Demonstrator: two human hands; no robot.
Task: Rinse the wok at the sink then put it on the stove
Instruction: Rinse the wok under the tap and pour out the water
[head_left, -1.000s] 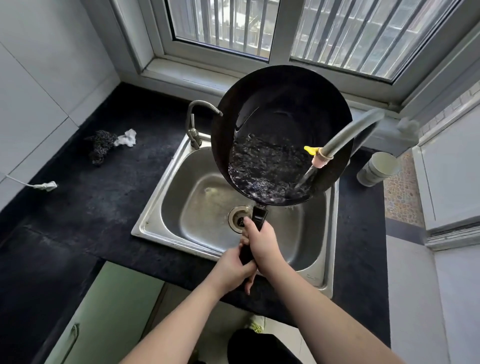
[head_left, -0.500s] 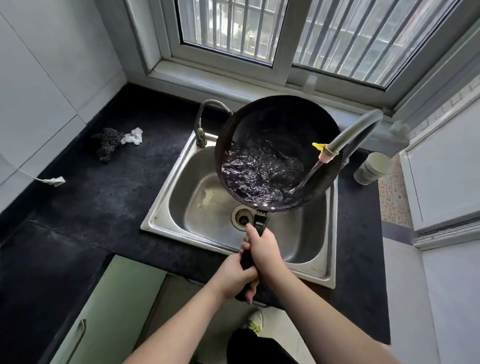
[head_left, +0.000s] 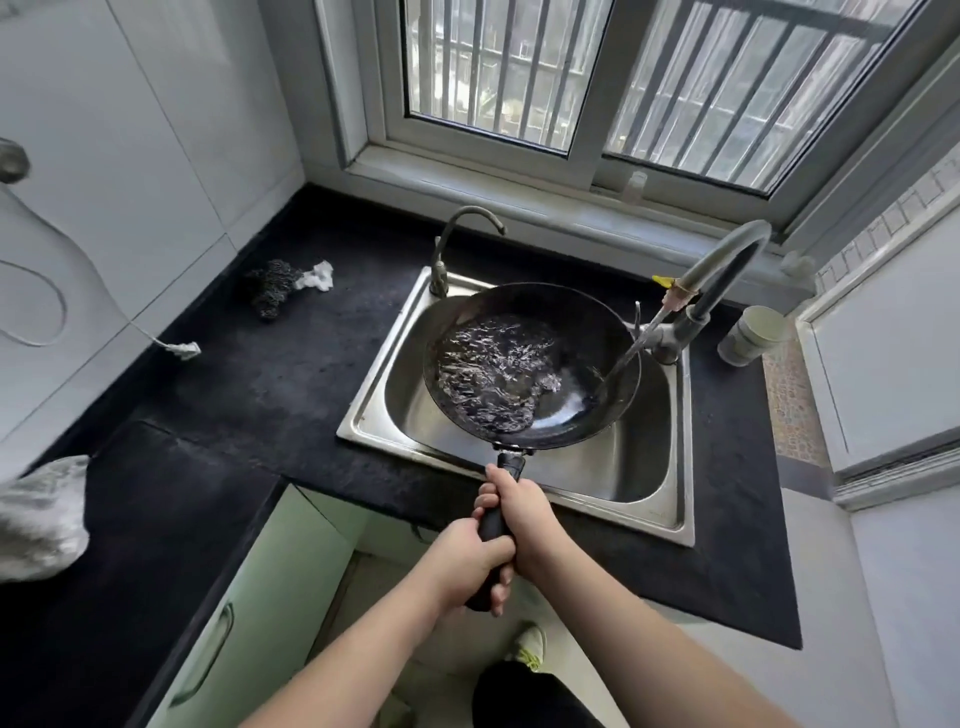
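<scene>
Wok (head_left: 530, 364) over the sink (head_left: 649, 467), left hand (head_left: 467, 561) and right hand (head_left: 522, 512) both wrapped round its handle (water-laden, heavy): likely slop onto the counter (head_left: 260, 374) if tipped carelessly.

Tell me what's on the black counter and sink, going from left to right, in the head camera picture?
White plug → dark scrubber → white rag → small tap → wok → big tap → white cup.
</scene>
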